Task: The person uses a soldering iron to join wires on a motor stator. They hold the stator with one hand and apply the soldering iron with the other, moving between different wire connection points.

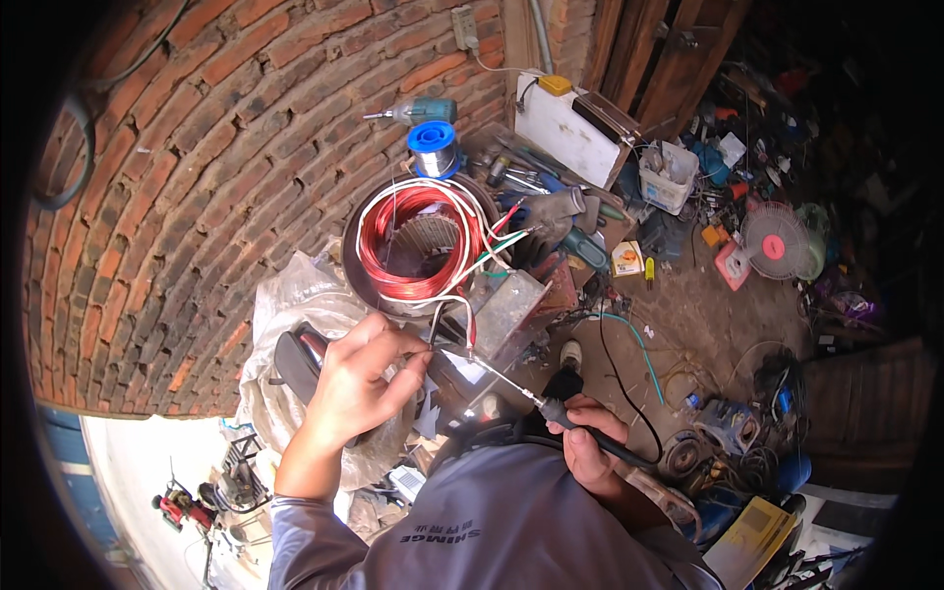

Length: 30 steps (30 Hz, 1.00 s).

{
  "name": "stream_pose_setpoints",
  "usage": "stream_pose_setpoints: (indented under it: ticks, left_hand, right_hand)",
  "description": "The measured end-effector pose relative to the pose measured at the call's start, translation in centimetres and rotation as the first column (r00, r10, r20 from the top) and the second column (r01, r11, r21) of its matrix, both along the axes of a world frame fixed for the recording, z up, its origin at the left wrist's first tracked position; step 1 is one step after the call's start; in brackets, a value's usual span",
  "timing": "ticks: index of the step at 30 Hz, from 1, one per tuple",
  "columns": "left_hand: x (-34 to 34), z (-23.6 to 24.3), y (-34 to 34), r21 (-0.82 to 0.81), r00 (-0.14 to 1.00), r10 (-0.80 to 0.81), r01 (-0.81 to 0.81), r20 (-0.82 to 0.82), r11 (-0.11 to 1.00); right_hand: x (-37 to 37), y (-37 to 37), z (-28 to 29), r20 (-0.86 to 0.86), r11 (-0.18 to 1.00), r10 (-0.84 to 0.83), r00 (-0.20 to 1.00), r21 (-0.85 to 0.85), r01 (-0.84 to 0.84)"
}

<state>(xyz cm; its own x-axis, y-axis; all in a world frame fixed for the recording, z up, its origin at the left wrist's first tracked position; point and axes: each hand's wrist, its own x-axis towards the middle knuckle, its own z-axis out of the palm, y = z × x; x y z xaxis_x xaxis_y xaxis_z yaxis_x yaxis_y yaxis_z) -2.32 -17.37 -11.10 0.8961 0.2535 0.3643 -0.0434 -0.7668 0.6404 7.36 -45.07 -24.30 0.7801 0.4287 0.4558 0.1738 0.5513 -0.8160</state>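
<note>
A motor stator (356,258) with red copper windings (379,275) stands in front of me, with white, red and green sleeved leads coming off its right side. My right hand (593,442) is wrapped round the black handle of a soldering iron (516,389). The iron's metal tip reaches up and left to the red-sleeved end of a lead (472,332); whether they touch is hard to tell. Just left of that tip, my left hand (366,379) is closed in a pinch at the end of a thin dark wire (436,323).
Behind the stator stand a blue spool of solder wire (433,147) and a teal power drill (425,110). A metal box (511,303) sits to its right, near hand tools. A dark case (298,362) rests on plastic sheeting. A fan (775,241) and clutter cover the right-hand floor.
</note>
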Motion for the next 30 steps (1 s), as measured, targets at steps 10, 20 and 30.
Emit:
stream_pose_setpoints:
  ticks: [10,20,30]
  left_hand:
    - [0.3,0.4,-0.3,0.127,1.000,0.019,-0.021,0.021,0.992]
    - [0.4,0.9,-0.5,0.221,0.999,0.029,-0.033,0.024,0.975]
    - [0.3,0.7,-0.5,0.242,0.999,0.032,-0.042,0.044,0.969]
  right_hand:
    - [-0.1,0.0,-0.1,-0.004,1.000,-0.002,1.000,0.004,0.002]
    - [-0.1,-0.1,-0.1,0.019,0.999,0.036,0.999,-0.039,-0.036]
    - [-0.1,0.1,-0.1,0.020,1.000,0.001,1.000,-0.011,-0.001]
